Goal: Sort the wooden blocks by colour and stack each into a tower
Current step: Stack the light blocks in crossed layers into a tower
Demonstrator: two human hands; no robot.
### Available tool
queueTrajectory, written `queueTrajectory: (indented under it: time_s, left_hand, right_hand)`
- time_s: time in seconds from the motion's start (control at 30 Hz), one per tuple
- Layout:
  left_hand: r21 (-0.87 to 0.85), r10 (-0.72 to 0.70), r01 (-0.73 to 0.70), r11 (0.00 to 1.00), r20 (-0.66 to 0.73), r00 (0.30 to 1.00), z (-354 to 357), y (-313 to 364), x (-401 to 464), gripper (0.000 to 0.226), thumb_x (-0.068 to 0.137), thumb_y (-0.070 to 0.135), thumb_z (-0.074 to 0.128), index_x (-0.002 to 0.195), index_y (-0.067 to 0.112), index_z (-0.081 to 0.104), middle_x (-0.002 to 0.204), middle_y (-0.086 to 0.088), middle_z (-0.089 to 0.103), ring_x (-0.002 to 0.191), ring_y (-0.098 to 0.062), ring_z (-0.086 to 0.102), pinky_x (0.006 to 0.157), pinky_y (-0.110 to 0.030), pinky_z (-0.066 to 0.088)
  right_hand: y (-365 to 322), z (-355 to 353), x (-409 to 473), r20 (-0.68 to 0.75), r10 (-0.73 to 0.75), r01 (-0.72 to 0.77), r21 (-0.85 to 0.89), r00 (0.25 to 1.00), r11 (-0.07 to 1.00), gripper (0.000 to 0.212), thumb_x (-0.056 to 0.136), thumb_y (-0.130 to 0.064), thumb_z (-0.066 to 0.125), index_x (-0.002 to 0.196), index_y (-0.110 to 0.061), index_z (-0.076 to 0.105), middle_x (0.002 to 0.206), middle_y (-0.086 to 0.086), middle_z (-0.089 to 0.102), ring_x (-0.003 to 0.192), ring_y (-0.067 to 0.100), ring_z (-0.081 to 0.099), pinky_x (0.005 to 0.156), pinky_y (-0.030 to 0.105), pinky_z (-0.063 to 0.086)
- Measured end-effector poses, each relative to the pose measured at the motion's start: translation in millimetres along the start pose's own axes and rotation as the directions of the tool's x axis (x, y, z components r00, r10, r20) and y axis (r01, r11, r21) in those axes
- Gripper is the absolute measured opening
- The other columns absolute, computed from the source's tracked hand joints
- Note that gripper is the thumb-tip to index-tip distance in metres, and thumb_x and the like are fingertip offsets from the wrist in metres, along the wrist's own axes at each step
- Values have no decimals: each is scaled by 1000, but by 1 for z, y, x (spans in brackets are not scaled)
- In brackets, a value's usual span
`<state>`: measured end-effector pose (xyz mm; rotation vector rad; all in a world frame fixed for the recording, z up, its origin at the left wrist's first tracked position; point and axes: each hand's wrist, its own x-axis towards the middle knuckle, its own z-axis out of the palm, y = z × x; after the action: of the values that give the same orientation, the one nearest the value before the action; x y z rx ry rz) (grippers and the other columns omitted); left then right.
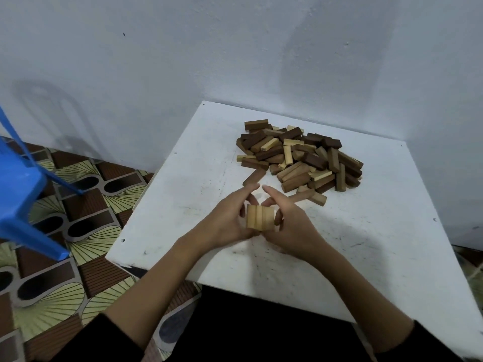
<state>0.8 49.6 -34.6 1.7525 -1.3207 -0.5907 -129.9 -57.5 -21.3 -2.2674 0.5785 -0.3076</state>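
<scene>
Both hands, left hand and right hand, cup a row of seemingly three pale blocks on the table, grain running toward twelve o'clock; the mixed pile lies at one o'clock, nearer the right.

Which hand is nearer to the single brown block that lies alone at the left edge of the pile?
Left. The left hand has its fingertips just below the lone brown block; the right hand is further right of it. Both hold the light blocks.

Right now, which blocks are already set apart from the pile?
The pale blocks side by side between the left hand and right hand; the rest lie in the mixed pile.
</scene>
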Motion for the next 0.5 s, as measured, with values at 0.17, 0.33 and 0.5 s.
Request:
queueTrajectory:
  time_s: [0.17, 0.33, 0.5]
  left_hand:
    - [69, 24, -28, 997, 58, 998, 33, 23, 15, 83, 66, 36, 72, 140, 24, 38, 114, 3, 59, 108, -16, 45, 91, -39, 44]
    - [100, 77, -89, 991, 119, 990, 56, 29, 21, 82, 71, 30, 74, 143, 25, 35, 111, 2, 59, 102, -16, 47, 88, -39, 44]
    - [153, 87, -108, 982, 138, 987, 62, 23, 18, 88, 69, 31, 82, 143, 20, 36, 114, 3, 59, 101, -11, 45, 87, -39, 44]
  right_hand:
    - [16, -31, -32, -57, 104, -109, -90, 993, 990, 73, 80, -21, 71, 142, -26, 33, 112, -14, 48, 103, 9, 42, 87, 29, 40]
    - [26, -43, -55, -45, 166, -170, -113, 985, 979, 82, 77, -31, 75, 143, -31, 27, 123, -12, 50, 114, 14, 35, 90, 31, 36]
    - [31, -42, -56, -4, 221, -220, -123, 975, 968, 76, 83, -28, 66, 144, -33, 22, 134, -8, 48, 122, 16, 31, 101, 42, 36]
